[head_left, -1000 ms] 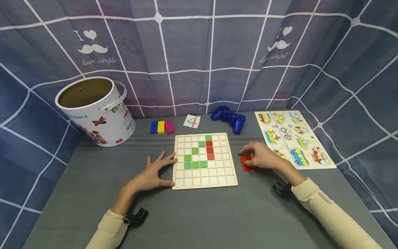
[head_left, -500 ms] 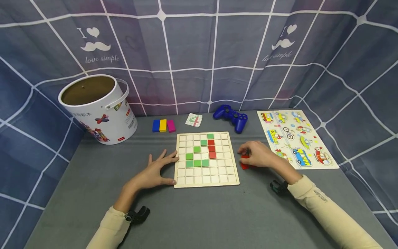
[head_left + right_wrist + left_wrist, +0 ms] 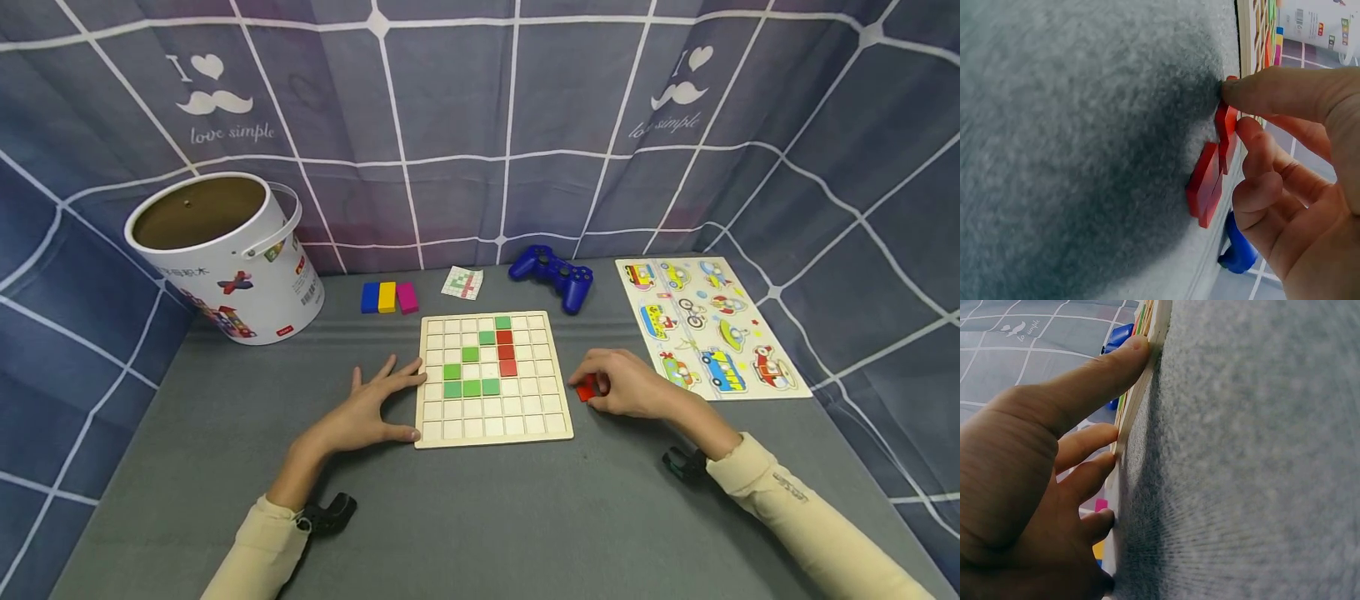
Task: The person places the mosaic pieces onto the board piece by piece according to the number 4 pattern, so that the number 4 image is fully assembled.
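Note:
A pale wooden grid board (image 3: pixel 495 417) lies in the middle of the head view, with several green tiles (image 3: pixel 471 388) and a column of red tiles (image 3: pixel 506 352) in its cells. My left hand (image 3: pixel 367 412) is spread at the board's left edge; thumb and fingertips touch that edge. To the right of the board, my right hand (image 3: pixel 626 385) pinches a loose red tile (image 3: pixel 586 392) between thumb and forefinger, low over the cloth. The right wrist view shows the thumb on this tile's edge and other red tiles (image 3: pixel 1205 184) lying beside it, which the hand covers in the head view.
Behind the board lie blue (image 3: pixel 370 297), yellow (image 3: pixel 387 297) and magenta (image 3: pixel 407 298) blocks, a small pattern card (image 3: pixel 462 283) and a blue game controller (image 3: pixel 553 279). A white bucket (image 3: pixel 247 292) stands back left. A vehicle picture board (image 3: pixel 738 379) lies right, close to the right hand.
My right hand has shifted slightly toward me, and its thumb and forefinger now straddle a red tile. My left hand stays at the board's edge. The head view has shifted a little.

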`<state>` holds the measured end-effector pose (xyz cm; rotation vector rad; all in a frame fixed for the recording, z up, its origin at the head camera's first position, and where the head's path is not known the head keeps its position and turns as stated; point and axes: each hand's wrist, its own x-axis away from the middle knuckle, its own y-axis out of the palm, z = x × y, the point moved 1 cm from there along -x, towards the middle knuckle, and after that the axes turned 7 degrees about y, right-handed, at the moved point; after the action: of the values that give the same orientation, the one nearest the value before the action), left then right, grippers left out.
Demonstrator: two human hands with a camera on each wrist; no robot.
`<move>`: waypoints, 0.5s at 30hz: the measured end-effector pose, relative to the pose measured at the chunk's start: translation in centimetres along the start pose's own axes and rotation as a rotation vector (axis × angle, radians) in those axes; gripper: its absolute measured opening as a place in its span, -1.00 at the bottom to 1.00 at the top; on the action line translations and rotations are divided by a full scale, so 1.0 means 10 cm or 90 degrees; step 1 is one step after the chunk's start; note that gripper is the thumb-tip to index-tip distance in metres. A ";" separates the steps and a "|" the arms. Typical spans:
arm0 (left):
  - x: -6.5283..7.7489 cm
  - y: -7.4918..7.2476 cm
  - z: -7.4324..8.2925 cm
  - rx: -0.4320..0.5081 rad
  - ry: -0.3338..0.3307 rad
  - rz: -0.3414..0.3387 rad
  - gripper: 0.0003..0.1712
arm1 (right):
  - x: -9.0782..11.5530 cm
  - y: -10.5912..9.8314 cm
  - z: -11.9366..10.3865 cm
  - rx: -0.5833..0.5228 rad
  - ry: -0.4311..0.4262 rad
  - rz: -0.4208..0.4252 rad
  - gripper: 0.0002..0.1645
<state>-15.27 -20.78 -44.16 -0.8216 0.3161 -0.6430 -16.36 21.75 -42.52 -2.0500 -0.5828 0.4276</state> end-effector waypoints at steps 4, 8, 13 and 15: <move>0.00 0.01 0.00 -0.001 -0.005 -0.004 0.02 | -0.01 0.03 -0.03 0.018 -0.008 -0.003 -0.57; -0.02 0.00 0.01 -0.002 -0.006 -0.002 0.02 | 0.02 0.03 -0.08 0.024 0.000 -0.016 -0.55; -0.02 -0.01 0.00 -0.003 0.000 -0.004 0.01 | 0.05 -0.02 -0.04 0.027 0.024 -0.018 -0.54; -0.02 -0.01 -0.01 -0.003 0.000 -0.005 0.01 | 0.06 -0.03 -0.01 0.025 0.032 -0.015 -0.54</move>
<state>-15.47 -20.78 -44.09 -0.8282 0.3139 -0.6500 -15.87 22.10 -42.26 -2.0089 -0.5646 0.3699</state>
